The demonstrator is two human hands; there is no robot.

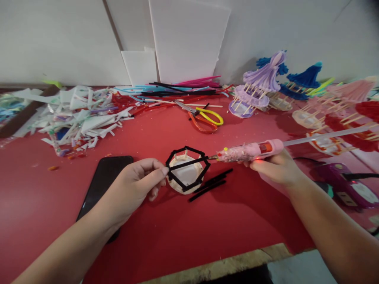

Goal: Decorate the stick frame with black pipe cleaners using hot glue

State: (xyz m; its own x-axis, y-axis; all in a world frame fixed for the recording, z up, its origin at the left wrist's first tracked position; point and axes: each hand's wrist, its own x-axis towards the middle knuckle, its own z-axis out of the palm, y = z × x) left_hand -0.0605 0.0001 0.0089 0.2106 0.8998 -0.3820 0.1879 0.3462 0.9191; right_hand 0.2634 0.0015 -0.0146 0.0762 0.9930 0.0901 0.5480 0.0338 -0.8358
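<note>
My left hand [145, 179] pinches the left corner of a black pipe-cleaner frame [194, 184], roughly hexagonal, with one black strip crossing its middle. Beneath the frame is a round cream base [186, 173] with short sticks rising from it. In my right hand [275, 167] is a pink hot glue gun [251, 151] with a clear glue stick out of its back end. Its nozzle meets or nearly meets the right end of the crossing strip. Several loose black pipe-cleaner pieces [209, 186] lie just right of the base.
A black phone [103, 181] lies under my left forearm. Scissors [204, 116] with yellow and orange handles and a bundle of coloured pipe cleaners [183, 90] are behind. Foam scraps [85, 114] pile up left. Small carousel-like models [263, 79] and a purple power strip [346, 183] stand right.
</note>
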